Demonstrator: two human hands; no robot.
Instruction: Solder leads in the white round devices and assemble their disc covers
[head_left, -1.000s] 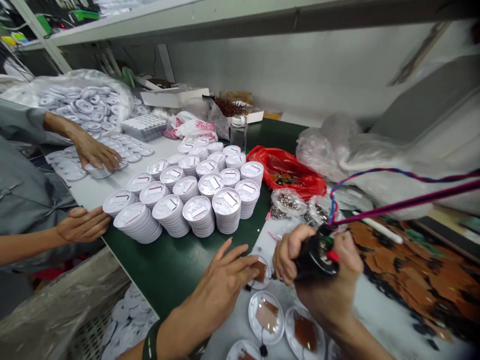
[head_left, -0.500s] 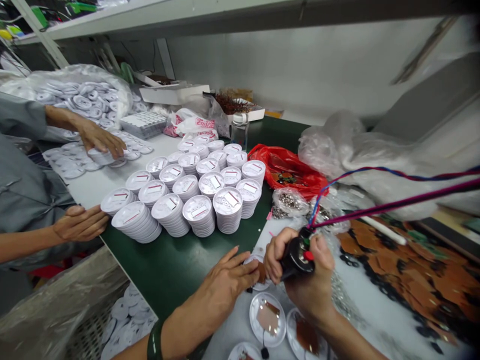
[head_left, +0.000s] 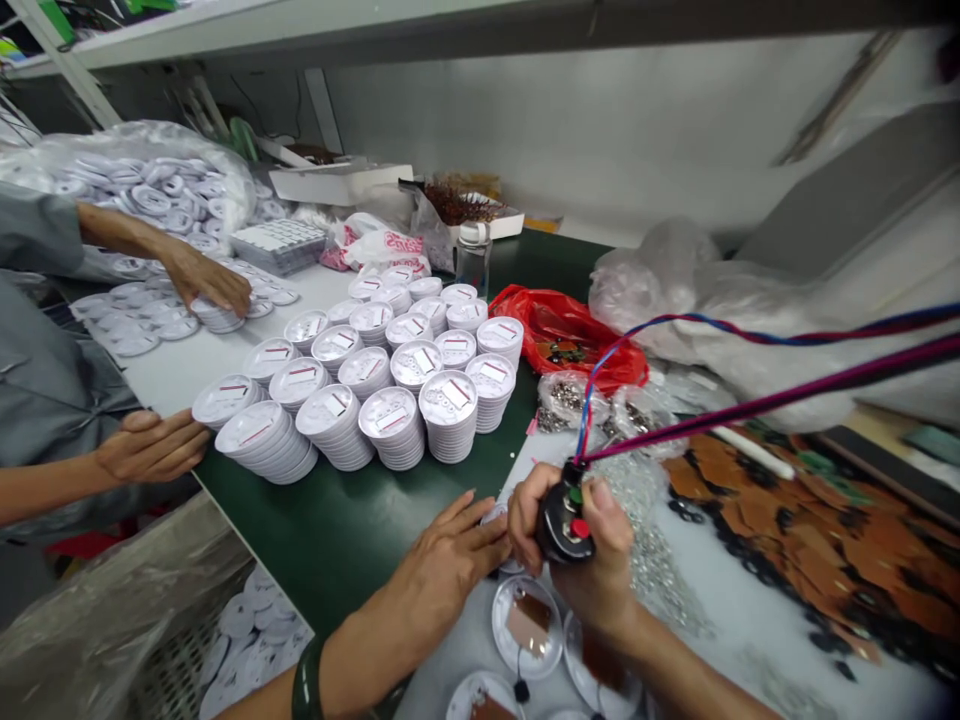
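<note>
My right hand (head_left: 592,560) is closed round a black powered hand tool (head_left: 564,520) with a red and a green button; its cables (head_left: 750,405) run off to the right. The tool points down at a small white round part that my left hand (head_left: 450,555) steadies on the white mat, fingers stretched flat and pressing on it. That part is mostly hidden under both hands. More white round shells with brown circuit boards (head_left: 527,625) lie just in front of me.
Stacks of white round discs (head_left: 390,375) stand on the green table. A co-worker's hands (head_left: 202,285) handle discs at the left, the other hand (head_left: 150,445) at the table edge. A red bag (head_left: 566,335), screw bags (head_left: 570,400) and brown boards (head_left: 810,530) lie right.
My right hand and the tool have moved left and down toward my left hand. The co-worker's far hand has shifted slightly over the discs.
</note>
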